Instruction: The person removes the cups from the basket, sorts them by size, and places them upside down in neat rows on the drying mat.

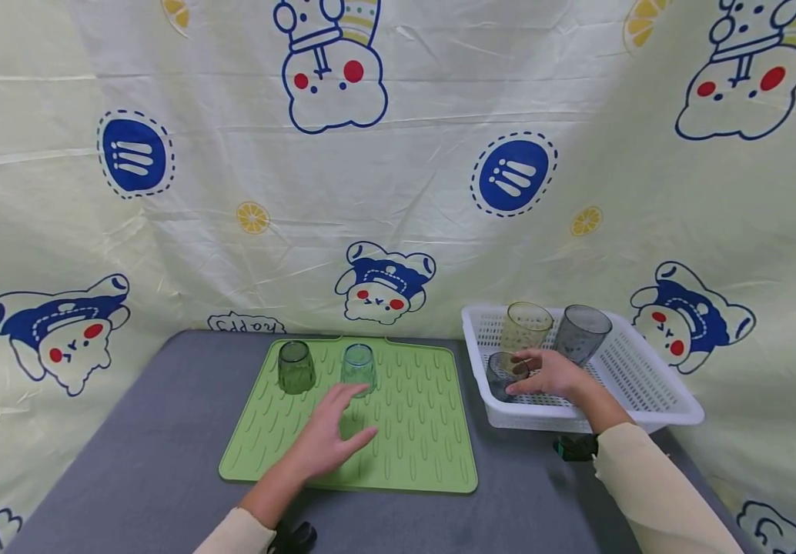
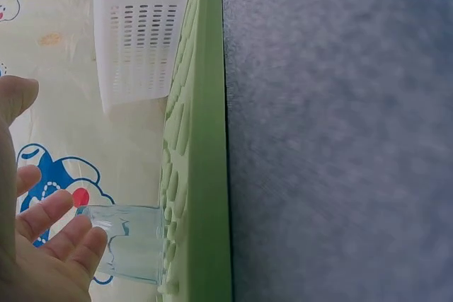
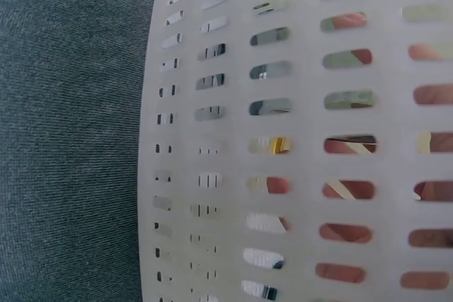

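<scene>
Right of centre, the right hand (image 1: pixel 552 375) pinches a small grey glass (image 1: pixel 498 378) in the basket (image 1: pixel 533 418); a tilted lift could knock the yellowish glass (image 1: pixel 526 325). The left hand (image 1: pixel 325 438) hovers mid-frame, fingers loose, holding nothing.

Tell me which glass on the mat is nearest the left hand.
The pale bluish glass, right of the dark green glass, which stands farther from the left hand.
</scene>
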`<state>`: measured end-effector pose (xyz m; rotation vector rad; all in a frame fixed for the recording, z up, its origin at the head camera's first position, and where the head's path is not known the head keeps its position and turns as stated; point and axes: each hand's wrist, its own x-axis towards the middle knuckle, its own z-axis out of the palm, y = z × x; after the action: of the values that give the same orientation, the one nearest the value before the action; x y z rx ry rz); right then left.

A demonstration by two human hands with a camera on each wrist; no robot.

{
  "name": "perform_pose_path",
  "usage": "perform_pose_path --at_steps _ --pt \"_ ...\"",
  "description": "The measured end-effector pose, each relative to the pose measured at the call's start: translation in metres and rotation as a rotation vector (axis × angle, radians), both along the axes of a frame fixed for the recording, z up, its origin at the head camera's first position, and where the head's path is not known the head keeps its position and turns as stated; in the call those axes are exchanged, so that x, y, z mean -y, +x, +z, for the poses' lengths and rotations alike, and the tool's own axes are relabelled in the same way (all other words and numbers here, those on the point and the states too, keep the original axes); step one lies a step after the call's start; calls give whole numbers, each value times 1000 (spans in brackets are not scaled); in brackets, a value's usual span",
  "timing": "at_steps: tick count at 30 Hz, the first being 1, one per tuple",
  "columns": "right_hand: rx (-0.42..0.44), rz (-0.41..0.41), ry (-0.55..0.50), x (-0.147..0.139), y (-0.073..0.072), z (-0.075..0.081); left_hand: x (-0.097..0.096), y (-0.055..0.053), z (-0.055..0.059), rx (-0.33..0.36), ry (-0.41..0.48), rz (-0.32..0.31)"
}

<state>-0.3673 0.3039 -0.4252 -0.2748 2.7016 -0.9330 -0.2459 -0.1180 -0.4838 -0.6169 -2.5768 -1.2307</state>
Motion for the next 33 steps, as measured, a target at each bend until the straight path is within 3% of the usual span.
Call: perform_pose_path --at_steps 16,25,33 --pt "-46 18 -55 -2 14 17 -4 -8 4 23 31 -40" --pt "-117 17 -157 3 28 28 -15 -15 1 46 177 -113" --pt "-198 -4 -255 9 44 33 -27 -20 0 74 241 -167"
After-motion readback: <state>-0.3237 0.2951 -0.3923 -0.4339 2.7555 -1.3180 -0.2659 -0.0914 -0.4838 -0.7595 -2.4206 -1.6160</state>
